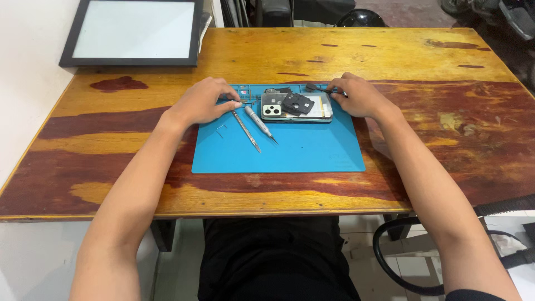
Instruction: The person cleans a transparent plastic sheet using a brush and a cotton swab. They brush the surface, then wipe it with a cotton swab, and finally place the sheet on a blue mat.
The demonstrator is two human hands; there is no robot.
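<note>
An opened smartphone (295, 107) lies back-up on a blue repair mat (301, 150), its camera block at the left and a loose black part on top. My left hand (203, 101) rests at the mat's upper left corner, fingertips touching the small compartments there, beside tweezers (246, 130) and a grey screwdriver (259, 121). My right hand (356, 95) sits at the phone's right end and pinches a small dark tool or part (315, 87) just above the phone.
The wooden table (278, 56) has a dark-framed white panel (132, 33) at the back left. A black cable loop (390, 262) hangs below the front right edge. Dark objects stand behind the far edge.
</note>
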